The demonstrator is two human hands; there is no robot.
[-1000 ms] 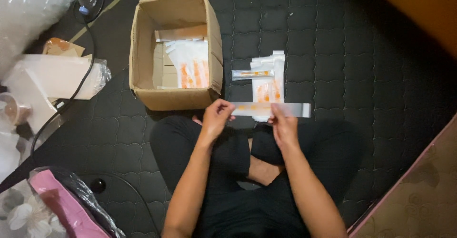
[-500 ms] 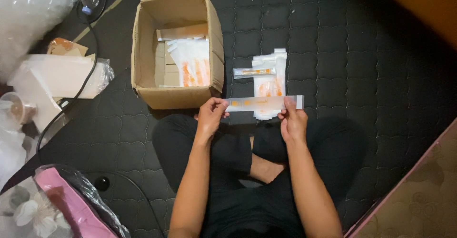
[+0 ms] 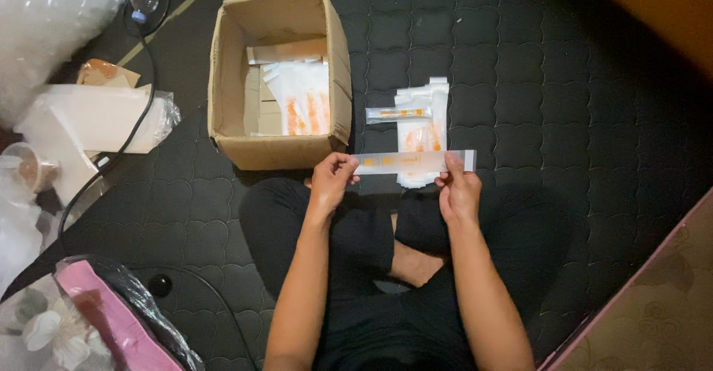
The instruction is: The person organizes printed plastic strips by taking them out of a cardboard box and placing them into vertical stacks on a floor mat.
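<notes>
Since the frame a second ago, the long clear sachet strip point(image 3: 413, 162) has drifted slightly left and up in the picture, and the two hands have slid with it. The right hand, which earlier sat under the strip's middle, now pinches close to its right end. The strip itself looks a touch more level than it did half a second ago.

At this moment the strip hangs just above centre of the frame, stretched between both hands, over the person's crossed legs and just below the small pile of matching sachets point(image 3: 423, 122) on the dark quilted mat point(image 3: 579, 118). The left hand point(image 3: 330, 181) has thumb and fingers pressed together on the strip's left end. The right hand point(image 3: 458, 190) nips the strip near its right end, fingertips closed on the film.

The strip looks very light and thin, a limp plastic film with orange print, likely to sag or curl if held at one end only. Its glossy surface may be slippery, so taking it at both ends, as here, seems the sound hold. It seems unlikely to break, though creasing looks easy.

The open cardboard box point(image 3: 278, 81), upper centre-left, holds more orange-printed packets point(image 3: 301, 103). Its place has not changed.
</notes>
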